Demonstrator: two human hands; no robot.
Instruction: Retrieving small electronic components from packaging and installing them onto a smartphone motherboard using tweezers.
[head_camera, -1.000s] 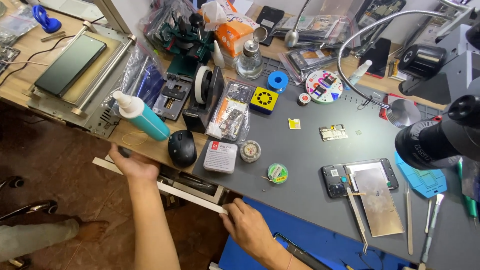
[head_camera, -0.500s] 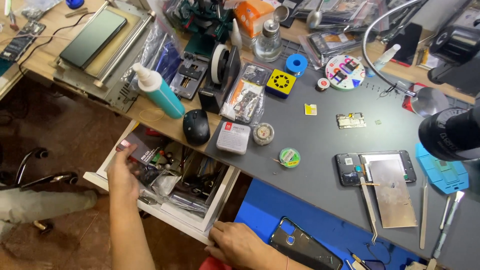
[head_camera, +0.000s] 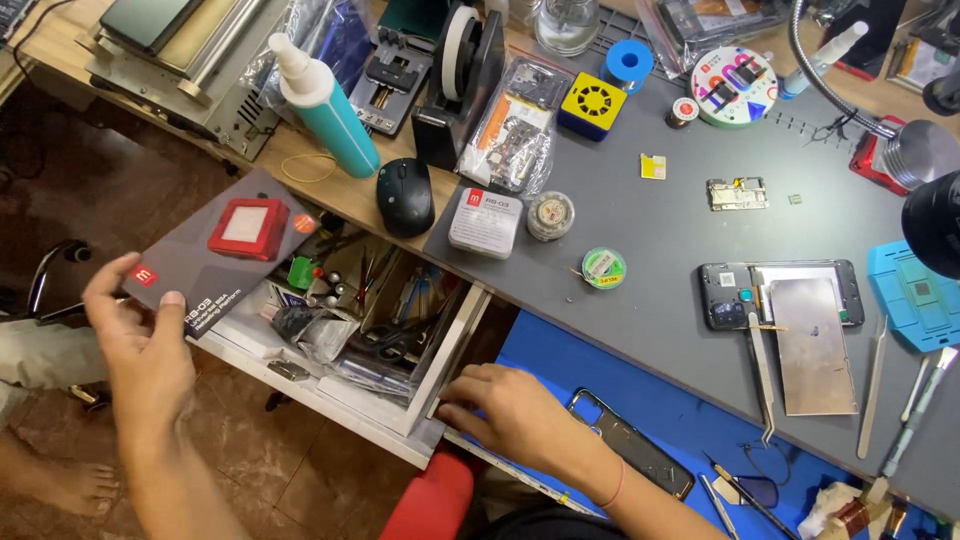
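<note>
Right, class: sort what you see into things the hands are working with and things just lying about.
In hand:
left hand holding grey box
right hand on open drawer

Lying about:
black mouse
teal bottle
tape dispenser
dismantled phone
tweezers

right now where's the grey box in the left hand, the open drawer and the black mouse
grey box (head_camera: 225, 250), head view, on its flat top face
open drawer (head_camera: 455, 345), head view, on its right side wall
black mouse (head_camera: 405, 196), head view, on its back
</note>
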